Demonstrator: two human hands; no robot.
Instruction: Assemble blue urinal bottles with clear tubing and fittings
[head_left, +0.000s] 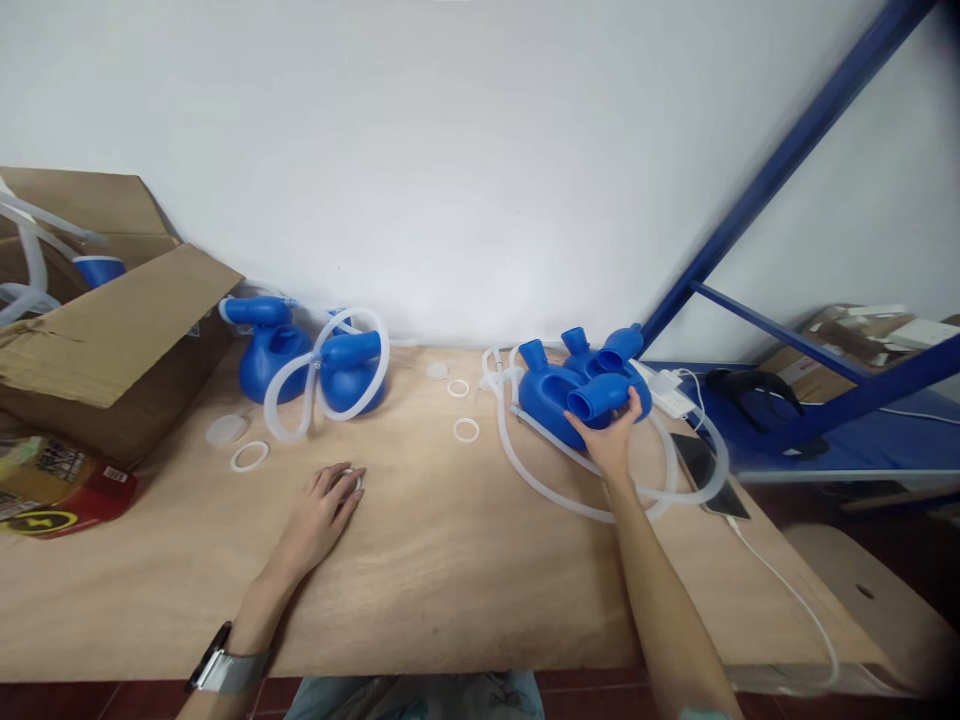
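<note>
My left hand (326, 510) rests on the table with its fingers curled over a small white ring (358, 482), mostly hidden beneath them. At the right, my right hand (616, 432) grips a blue plastic spout piece (600, 396) whose open mouth faces left. Behind and under it lies a blue plastic bottle (541, 392) with a handle, and another blue bottle (577, 345) is partly hidden at the back. A second blue spout piece (624, 345) lies there too. A clear hose (555, 497) loops around these parts.
Two blue bottles, one (274, 365) beside a hose-wrapped one (351, 375), stand at the left back. White rings (466, 430) and flat discs (226, 430) lie about. A cardboard box (97, 350), red-and-yellow package (67, 490), phone (712, 475) and power strip (671, 400) flank the work area.
</note>
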